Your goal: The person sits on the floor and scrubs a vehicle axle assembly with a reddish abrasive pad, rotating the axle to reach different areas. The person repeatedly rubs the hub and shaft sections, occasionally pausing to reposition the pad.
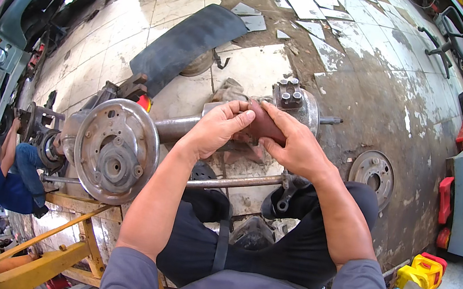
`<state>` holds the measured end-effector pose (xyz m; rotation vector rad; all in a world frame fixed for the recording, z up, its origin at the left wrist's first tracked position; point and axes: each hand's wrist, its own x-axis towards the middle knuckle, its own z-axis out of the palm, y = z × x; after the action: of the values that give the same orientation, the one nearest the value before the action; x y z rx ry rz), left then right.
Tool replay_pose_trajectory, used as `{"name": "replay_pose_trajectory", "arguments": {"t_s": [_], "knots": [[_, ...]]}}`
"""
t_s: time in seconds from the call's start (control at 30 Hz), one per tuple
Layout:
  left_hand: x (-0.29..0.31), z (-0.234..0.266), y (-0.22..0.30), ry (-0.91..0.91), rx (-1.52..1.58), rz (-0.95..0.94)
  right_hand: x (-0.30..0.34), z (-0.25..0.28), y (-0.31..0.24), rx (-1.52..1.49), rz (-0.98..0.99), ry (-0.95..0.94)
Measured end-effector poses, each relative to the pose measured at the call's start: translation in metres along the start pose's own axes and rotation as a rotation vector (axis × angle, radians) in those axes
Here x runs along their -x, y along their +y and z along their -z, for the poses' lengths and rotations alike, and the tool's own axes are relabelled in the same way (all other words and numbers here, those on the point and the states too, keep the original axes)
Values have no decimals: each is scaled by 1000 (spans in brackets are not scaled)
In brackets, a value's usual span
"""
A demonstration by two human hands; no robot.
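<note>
Both hands meet in front of me over a greasy vehicle axle [176,127]. Between them is a small reddish-brown sheet [265,124], folded or curled, that resembles sandpaper. My right hand [298,145] grips it with the thumb below and the fingers over its upper edge. At its upper left edge, my left hand [224,124] pinches it between thumb and fingers. Just behind the hands, a metal block with several bolts [290,93] sits on the axle's right part. A round brake backing plate [116,151] stands upright left of my left forearm.
A metal rod [238,182] crosses above my legs. Another round plate [371,176] lies on the floor at right. A dark curved panel [190,42] and broken tiles [303,3] lie farther off. A yellow frame [46,263] stands at lower left, near a crouching person [12,186].
</note>
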<state>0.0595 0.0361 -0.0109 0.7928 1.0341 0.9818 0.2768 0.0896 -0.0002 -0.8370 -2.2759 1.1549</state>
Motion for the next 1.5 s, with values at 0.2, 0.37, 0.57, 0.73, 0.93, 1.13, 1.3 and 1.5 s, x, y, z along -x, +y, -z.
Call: {"name": "replay_pose_trajectory", "arguments": {"t_s": [0.2, 0.37, 0.57, 0.73, 0.93, 1.13, 1.3, 1.5], "knots": [[2, -15, -3, 163, -262, -150, -3, -2, 9, -364, -277, -126], [-4, 1, -9, 8, -125, -140, 0, 10, -2, -599, -359, -313], [3, 2, 1, -46, -82, -350, 0, 18, 8, -960, -528, -445], [5, 6, 1, -113, -154, -347, 8, 12, 3, -1150, -487, -403], [12, 8, 2, 121, -804, -316, -8, 52, 23, -1004, -356, 283], [8, 21, 1, 79, -1392, -113, -17, 42, 73, -201, -546, 448], [18, 23, 2, 135, -1289, -138, -21, 30, 68, 29, -525, 467], [14, 29, 7, 124, -1282, -140, -25, 39, 64, 142, -568, 289]]}}
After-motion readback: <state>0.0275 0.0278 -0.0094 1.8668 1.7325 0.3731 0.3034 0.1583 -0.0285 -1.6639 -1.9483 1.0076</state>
